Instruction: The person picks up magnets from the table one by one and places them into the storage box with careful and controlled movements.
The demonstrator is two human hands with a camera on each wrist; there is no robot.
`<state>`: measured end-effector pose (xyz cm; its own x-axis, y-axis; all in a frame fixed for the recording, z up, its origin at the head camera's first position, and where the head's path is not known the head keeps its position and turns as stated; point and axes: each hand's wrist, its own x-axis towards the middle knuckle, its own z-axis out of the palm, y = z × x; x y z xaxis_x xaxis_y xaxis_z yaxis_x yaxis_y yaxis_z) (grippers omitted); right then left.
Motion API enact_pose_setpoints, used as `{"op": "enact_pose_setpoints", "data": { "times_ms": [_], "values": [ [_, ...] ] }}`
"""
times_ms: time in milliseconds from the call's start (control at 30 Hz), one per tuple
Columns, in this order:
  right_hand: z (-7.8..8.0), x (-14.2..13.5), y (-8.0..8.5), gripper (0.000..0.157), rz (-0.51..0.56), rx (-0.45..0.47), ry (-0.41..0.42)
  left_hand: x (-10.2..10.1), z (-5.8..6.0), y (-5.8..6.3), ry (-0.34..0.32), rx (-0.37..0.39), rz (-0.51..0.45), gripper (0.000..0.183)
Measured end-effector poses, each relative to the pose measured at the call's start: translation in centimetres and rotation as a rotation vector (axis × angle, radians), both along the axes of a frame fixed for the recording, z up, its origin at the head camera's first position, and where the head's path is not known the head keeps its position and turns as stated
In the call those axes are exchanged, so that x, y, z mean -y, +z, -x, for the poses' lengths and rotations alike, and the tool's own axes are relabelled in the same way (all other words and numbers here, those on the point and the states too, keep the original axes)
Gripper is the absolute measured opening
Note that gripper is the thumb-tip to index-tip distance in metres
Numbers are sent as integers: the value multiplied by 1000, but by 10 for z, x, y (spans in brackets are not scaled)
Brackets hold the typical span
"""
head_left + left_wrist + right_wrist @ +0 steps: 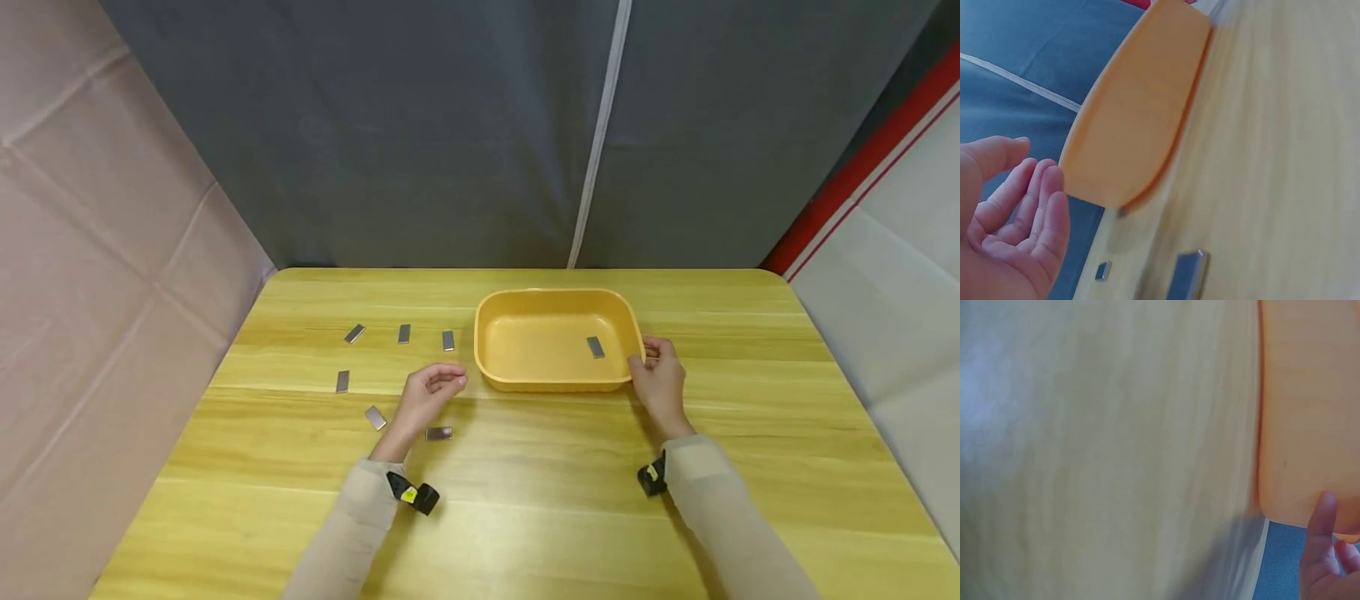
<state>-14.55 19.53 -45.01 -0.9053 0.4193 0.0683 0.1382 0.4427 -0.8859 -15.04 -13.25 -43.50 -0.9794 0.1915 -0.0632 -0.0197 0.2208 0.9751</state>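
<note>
A yellow plastic basin (555,386) with rounded corners stands right of the table's middle, and one small grey metal rectangle (596,347) lies inside it. At its right end my right hand (660,379) grips the rim; in the right wrist view the thumb (1322,515) lies against the orange-looking wall (1310,425). My left hand (431,396) hovers just left of the basin, fingers loosely bent and nothing held, as the left wrist view shows of the palm (1016,250). Near it lie metal rectangles, one (438,433) below the wrist and another (376,417) to its left.
More of the same metal rectangles lie farther left and back, among them one near the basin (447,340), one beside that (404,333), a tilted one (355,333) and one at far left (342,382). A grey curtain (420,150) hangs behind the wooden table (540,517).
</note>
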Motion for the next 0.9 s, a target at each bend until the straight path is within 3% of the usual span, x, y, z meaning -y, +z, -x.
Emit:
{"op": "enact_pose_setpoints", "data": {
  "times_ms": [533,700,900],
  "values": [
    [1,1,1,35,23,6,9,22,-11,-14,-90,41,170,22],
    [1,1,1,35,39,10,8,25,-13,-18,-85,69,202,19],
    [2,0,-1,35,51,19,0,29,-17,-23,-84,51,262,18]
  ]
}}
